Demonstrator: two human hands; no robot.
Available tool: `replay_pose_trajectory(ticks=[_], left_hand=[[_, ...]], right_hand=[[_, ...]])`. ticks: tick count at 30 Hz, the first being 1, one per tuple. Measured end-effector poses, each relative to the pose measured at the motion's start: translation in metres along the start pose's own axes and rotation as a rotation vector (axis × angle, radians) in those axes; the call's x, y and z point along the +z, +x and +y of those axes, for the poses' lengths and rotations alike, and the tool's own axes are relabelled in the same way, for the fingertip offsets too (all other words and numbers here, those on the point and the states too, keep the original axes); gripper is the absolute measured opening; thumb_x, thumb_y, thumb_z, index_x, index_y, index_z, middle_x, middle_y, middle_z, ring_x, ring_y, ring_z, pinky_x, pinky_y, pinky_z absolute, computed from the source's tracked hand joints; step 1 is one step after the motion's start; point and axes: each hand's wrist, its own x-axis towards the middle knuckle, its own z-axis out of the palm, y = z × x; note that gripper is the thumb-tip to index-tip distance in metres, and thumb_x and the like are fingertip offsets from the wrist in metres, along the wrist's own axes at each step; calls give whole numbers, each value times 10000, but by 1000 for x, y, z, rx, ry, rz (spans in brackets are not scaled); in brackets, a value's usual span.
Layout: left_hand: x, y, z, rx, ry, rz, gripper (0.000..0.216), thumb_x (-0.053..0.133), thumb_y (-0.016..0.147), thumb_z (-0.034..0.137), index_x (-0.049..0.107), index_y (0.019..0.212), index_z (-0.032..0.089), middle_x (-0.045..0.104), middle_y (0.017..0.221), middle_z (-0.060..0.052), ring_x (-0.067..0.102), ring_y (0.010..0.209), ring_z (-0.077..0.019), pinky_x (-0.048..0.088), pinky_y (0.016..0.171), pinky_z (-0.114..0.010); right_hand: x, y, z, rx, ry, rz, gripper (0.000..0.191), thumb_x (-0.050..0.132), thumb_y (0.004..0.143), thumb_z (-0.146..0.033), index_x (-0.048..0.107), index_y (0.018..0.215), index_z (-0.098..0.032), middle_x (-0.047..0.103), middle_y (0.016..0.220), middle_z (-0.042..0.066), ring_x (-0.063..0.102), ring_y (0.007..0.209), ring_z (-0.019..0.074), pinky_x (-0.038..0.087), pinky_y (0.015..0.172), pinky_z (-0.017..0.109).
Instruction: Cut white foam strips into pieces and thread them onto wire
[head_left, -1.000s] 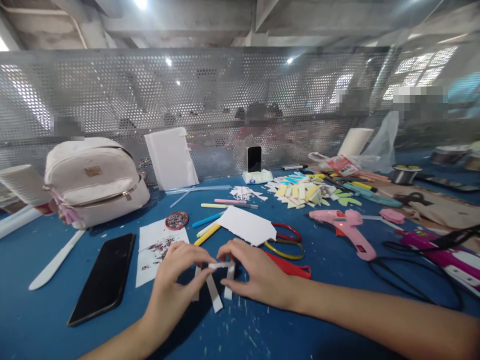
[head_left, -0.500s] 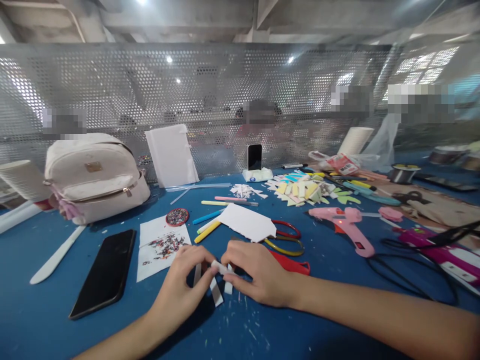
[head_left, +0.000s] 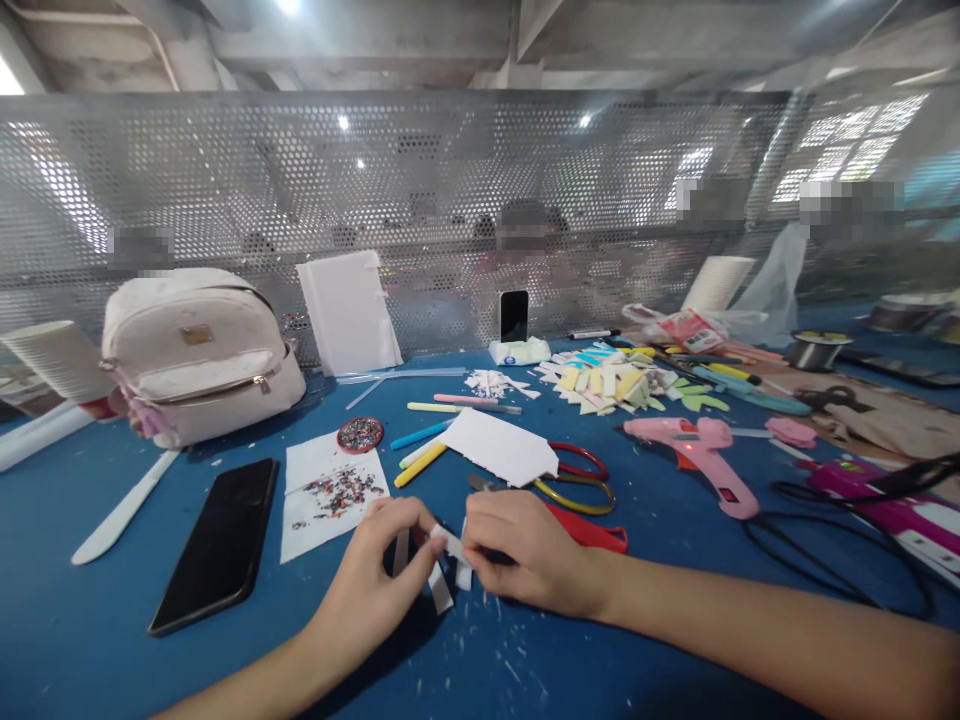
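My left hand (head_left: 379, 575) and my right hand (head_left: 525, 550) meet low in the middle of the blue table (head_left: 90, 640). Both pinch a small piece made of white foam strips (head_left: 448, 560), fingers closed on it. Two strips hang down from it onto the table. Just behind my hands lies a white foam sheet (head_left: 499, 447), with scissors (head_left: 577, 478) partly under it. A red object (head_left: 596, 532) sits behind my right wrist.
A black phone (head_left: 217, 540) and a paper with coloured bits (head_left: 330, 492) lie at left, a white backpack (head_left: 199, 355) behind. Pens (head_left: 420, 440), coloured foam scraps (head_left: 607, 385), a pink glue gun (head_left: 694, 445) and black cables (head_left: 832, 560) lie right. A perforated metal screen (head_left: 450, 200) backs the table.
My hands have drawn slightly closer together and the top strip has tilted and folded between my fingertips. The view shifted slightly.
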Motion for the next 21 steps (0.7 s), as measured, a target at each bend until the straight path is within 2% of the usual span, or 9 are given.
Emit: replay_pose_trajectory(ticks=[4,7,11,21], left_hand=[[0,1,-4,-33,-17,11,270,504,966,356,547,745,208,614,743,-15,562,770,-214,430,741,-347],[3,0,0,24,15,-18,224,531,950,294,557,744,208,637,746,-13,569,805,-220,421,777,-358],[8,0,10,110,39,-39,194,543,940,246,552,750,210,618,694,9,573,743,-200,411,786,-364],[11,-1,12,144,-11,-50,222,572,936,216,536,717,212,586,664,32,545,708,-182,390,793,-361]], right_hand=[[-2,-1,1,47,97,43,267,406,1004,-249,464,745,-212,489,682,-13,467,617,139,339,566,252],[-4,0,1,83,161,38,358,353,1058,-353,489,763,-203,507,707,-4,489,641,141,359,586,248],[-2,0,2,69,156,5,465,293,1074,-486,520,791,-195,527,731,6,496,654,145,366,603,252],[-4,1,-1,56,129,-97,477,250,1081,-467,518,795,-196,538,747,12,498,647,143,342,583,253]])
